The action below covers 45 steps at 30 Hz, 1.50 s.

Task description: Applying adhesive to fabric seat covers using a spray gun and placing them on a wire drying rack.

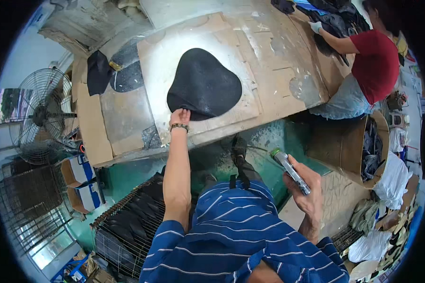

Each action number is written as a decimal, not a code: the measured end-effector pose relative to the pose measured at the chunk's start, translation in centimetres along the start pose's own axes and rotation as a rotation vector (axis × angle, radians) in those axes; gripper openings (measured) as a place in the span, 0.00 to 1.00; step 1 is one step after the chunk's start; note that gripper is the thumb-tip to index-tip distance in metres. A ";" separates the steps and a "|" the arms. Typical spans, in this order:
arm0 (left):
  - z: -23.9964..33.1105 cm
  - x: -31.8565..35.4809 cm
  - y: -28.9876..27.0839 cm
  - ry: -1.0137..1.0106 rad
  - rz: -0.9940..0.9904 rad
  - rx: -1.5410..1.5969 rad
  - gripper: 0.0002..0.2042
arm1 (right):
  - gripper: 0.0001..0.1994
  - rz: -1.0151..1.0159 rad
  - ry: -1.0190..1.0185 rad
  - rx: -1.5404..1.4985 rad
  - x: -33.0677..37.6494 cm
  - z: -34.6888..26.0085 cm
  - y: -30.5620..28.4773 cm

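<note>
The black rounded-triangular panel (205,80) lay on a white-coated cardboard sheet (157,70) on the workbench (281,94), with a fold along its near edge. My left hand (180,116) pinched that edge, the thumb mostly hidden, while my right hand (307,186) was wrapped around what looked like a metal spray gun (290,170) with a green tip, held off the bench and well apart from the panel. With only 1 hand on something that looked so soft, an uneven pull could crease it or swing it askew; if the white coating was tacky, the underside could snag or pick up residue. A squeeze of the gun too near the fold could also wet my fingers. The panel's near side sat close to the sheet's front edge, so a tug toward me risked dragging it over the bench lip. The roomiest stretch was to the right, bare cardboard reaching toward a co-worker (375,66) handling black pieces (337,23). On the left, a dark offcut (98,73) narrowed the way, and beneath my forearm a loaded wire rack (113,217) left little room to drop my elbow.
</note>
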<state>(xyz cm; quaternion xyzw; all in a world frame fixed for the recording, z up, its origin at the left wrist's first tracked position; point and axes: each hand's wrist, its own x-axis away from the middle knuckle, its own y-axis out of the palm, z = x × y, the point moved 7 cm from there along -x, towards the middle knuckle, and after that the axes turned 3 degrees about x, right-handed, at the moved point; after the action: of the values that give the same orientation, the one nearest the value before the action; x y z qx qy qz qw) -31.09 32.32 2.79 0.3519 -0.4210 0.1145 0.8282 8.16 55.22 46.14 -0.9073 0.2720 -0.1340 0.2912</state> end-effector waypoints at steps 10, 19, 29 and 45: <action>5.2 17.2 16.7 0.146 -0.514 0.344 0.27 | 0.25 -0.156 -0.002 -0.037 -3.0 1.6 1.1; 13.5 43.1 6.9 0.615 -0.695 0.577 0.32 | 0.25 -0.591 -0.031 0.017 -4.8 0.7 1.1; 7.7 75.6 -13.0 1.542 -0.329 0.735 0.28 | 0.25 -1.041 -0.337 0.153 -2.6 -6.0 2.1; -8.6 116.6 -53.2 2.321 1.137 0.833 0.10 | 0.24 -1.495 -0.900 0.374 15.1 -12.7 20.0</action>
<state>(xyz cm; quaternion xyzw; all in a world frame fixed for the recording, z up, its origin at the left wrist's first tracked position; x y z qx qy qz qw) 72.31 -12.96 64.19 0.0548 0.4933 0.7832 0.3746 7.07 27.09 45.50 -0.7521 -0.5571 0.0378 0.3501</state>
